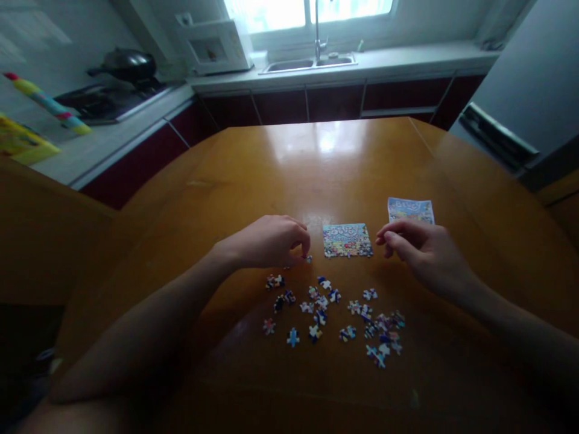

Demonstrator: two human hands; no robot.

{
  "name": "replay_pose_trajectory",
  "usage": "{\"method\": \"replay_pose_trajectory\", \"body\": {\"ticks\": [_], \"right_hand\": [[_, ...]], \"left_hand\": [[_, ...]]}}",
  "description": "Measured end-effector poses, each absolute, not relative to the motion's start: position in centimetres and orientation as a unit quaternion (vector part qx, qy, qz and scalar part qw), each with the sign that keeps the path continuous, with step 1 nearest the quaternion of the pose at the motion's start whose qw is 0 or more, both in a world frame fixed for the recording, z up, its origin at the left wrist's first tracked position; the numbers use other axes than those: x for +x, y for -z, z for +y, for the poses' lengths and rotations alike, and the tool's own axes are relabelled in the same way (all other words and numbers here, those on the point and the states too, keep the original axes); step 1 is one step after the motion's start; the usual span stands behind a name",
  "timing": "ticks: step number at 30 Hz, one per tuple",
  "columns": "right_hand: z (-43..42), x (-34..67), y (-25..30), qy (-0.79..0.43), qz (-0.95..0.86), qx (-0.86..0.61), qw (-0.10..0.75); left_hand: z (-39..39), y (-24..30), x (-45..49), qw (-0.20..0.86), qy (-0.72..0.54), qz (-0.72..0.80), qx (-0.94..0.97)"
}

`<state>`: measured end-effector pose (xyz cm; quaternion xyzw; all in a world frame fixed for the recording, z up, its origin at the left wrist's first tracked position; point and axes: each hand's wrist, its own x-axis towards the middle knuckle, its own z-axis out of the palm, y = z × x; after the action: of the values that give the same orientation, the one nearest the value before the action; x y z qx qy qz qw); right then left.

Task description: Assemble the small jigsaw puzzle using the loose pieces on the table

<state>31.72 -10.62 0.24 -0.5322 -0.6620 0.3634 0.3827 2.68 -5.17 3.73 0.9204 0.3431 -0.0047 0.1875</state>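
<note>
My left hand [283, 241] is just left of the partly assembled jigsaw puzzle [347, 240], its thumb and fingers closed in a pinch at a small jigsaw piece [309, 259] low over the table. At the puzzle's right edge, my right hand [414, 244] hovers with its fingers curled and thumb close to them; anything between the fingertips is too small to make out. The puzzle's upper edge is straight, while tabs stick out along its lower edge. Several loose jigsaw pieces [320, 316] lie scattered nearer to me, some face down.
A printed picture sheet [411, 209] lies behind my right hand, partly covered by it. The wooden table [312, 175] extends back toward a counter with a sink [289, 65]. A stove with a black pan [129, 63] stands at the left, a fridge [529, 84] at the right.
</note>
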Motion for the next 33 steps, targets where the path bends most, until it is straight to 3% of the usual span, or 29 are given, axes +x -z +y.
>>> {"method": "replay_pose_trajectory", "body": {"ticks": [11,23,33], "right_hand": [[-10.3,32.2,0.3,-0.331,-0.699,-0.539,0.332],[-10.1,32.5,0.0,-0.292,-0.720,-0.536,0.329],[-9.7,32.9,0.2,-0.278,-0.732,-0.533,0.321]], "left_hand": [[-5.3,-2.8,2.9,0.231,0.108,0.333,0.908],[-5.4,-5.0,2.1,0.192,-0.018,0.359,0.913],[-9.1,-2.5,-1.8,0.191,-0.164,0.462,0.850]]}}
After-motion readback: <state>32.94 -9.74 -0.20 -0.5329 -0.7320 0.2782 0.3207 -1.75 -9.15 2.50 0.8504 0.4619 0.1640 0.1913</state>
